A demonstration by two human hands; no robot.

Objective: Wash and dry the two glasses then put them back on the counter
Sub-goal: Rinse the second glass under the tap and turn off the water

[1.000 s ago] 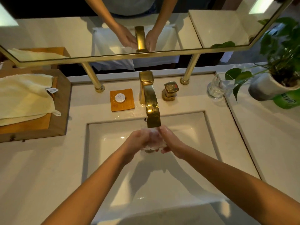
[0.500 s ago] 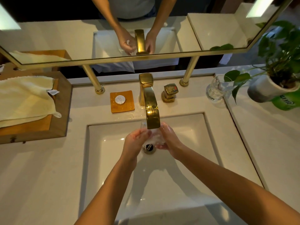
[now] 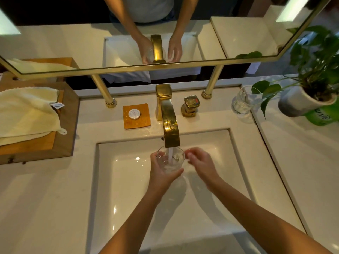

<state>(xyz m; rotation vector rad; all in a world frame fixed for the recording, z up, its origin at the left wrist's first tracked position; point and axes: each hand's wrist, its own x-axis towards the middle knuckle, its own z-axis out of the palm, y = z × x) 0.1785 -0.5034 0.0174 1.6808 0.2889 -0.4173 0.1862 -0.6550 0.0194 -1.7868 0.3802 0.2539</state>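
A clear glass [image 3: 171,160] stands upright over the white sink [image 3: 128,180], right under the gold faucet [image 3: 169,123]. Water streams from the spout into it. My left hand [image 3: 161,173] is wrapped around its side and base. My right hand [image 3: 200,162] hovers just to the right of the glass, fingers loosely curled, holding nothing. A second clear glass [image 3: 243,102] stands on the counter at the back right, partly behind plant leaves.
A cream towel [image 3: 27,112] lies on a wooden tray [image 3: 66,140] at the left. A small soap on an orange dish [image 3: 136,115] and a gold tap handle [image 3: 190,106] flank the faucet. A potted plant [image 3: 310,96] stands at the far right. A mirror runs above.
Both hands were rubbing the glass under the spout. Now my right hand has come off it, and my left hand holds the glass upright under the running water.
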